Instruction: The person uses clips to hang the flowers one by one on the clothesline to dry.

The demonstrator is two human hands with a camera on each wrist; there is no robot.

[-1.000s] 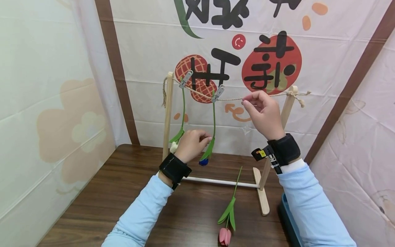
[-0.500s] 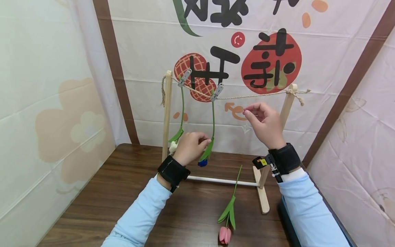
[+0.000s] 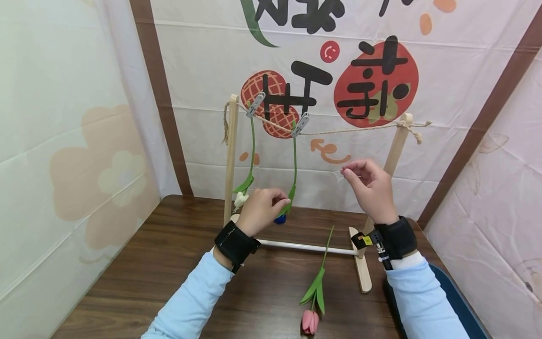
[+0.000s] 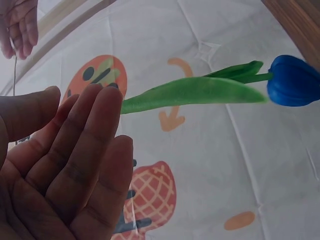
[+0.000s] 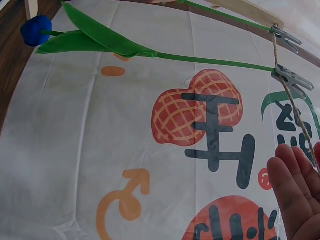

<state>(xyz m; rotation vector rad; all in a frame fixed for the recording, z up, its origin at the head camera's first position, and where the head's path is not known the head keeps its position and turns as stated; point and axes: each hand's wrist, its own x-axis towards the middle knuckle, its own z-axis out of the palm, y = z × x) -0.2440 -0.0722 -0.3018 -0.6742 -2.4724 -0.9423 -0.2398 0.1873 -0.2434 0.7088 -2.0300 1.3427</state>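
Wooden table (image 3: 127, 263); three tulips (image 3: 310, 322); two clips (image 3: 300, 125)

Head view above; wrist views near blue tulip (image 4: 292, 81).

Bright, even light; wrist views distorted, near fingers blurred.

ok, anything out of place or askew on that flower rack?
One pink tulip lies flat on the table, in front of the rack, while the blue tulip and white tulip hang head-down, clipped to the string. The string sags toward the middle. Nothing looks damaged.
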